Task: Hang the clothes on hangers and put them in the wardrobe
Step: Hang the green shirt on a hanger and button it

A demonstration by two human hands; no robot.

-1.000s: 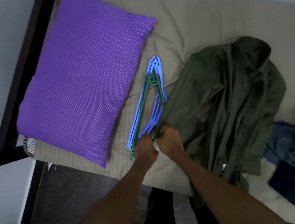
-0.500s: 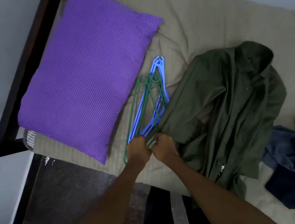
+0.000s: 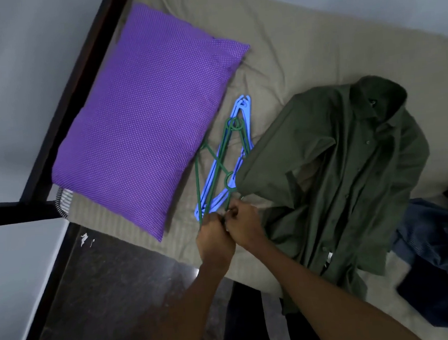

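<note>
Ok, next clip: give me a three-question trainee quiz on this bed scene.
1. True or false: the green shirt is already on a hanger.
2. What lies between the purple pillow and the shirt?
3. Which hand grips the green hangers: A left hand, B right hand, C both, D neither?

Key: 1 false, it lies flat on the bed. 2 green hangers and blue hangers. 3 C.

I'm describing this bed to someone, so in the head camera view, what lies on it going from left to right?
purple pillow → bundle of blue and green hangers → olive green shirt → dark blue clothes at the right edge.
</note>
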